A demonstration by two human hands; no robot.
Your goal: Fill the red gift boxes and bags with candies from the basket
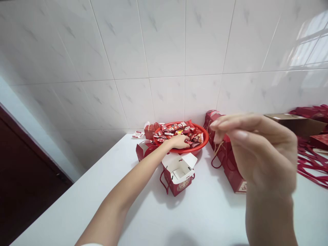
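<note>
My left hand (180,141) reaches into a red plastic basin (205,139) heaped with wrapped candies (176,129). Its fingers are curled down on a wrapped candy, the tips partly hidden in the pile. Just in front of the basin stands a red gift box (176,181) with its white-lined flaps open and red cord handles at its sides. I see the inner bottom of this box, with no candy on it. My right hand (263,150) is raised close to the camera, its fingers bent and drawn together near the thumb; nothing shows between them.
Closed red boxes (232,171) with cords stand in a row right of the basin. Left of it are another red box (143,150) and a small printed card (138,134). A cardboard box (294,123) and red ribbons (311,167) lie far right. A tiled wall (166,51) backs the white table (205,218).
</note>
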